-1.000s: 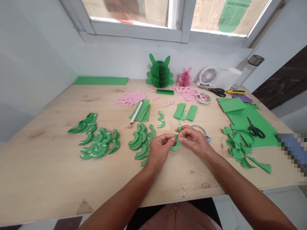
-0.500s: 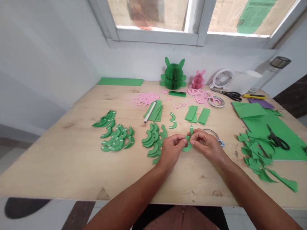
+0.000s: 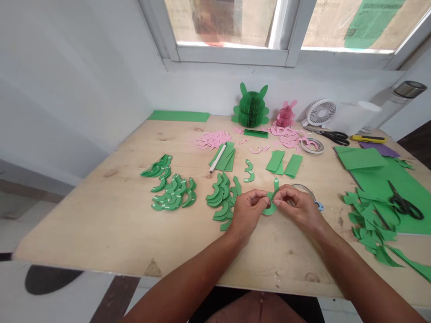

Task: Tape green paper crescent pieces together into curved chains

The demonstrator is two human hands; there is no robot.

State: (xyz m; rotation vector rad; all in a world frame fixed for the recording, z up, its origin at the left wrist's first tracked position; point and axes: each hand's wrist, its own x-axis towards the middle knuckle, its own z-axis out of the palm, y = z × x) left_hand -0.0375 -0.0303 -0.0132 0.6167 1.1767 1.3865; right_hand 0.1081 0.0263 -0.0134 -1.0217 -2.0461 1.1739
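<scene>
Between my two hands is a curved green paper cutout with a pale strip near its upper tip. My left hand pinches its left side, thumb against fingertips. From the right, my right hand pinches the same cutout close to its middle. Fingers cover part of the paper. Just left of my left hand lies a pile of wavy green cutouts. A single wavy cutout with pale strips rests beyond my hands. A tape roll with a blue end lies partly behind my right hand.
Green cutouts with pale strips lie at left. A white pen rests on green paper. Pink cutouts, a green paper figure and a small fan are farther back. Scissors and green scraps lie at right.
The whole view has shifted, so the table appears farther right. Both hands keep pinching the green paper cutout, with only slight finger movement.
</scene>
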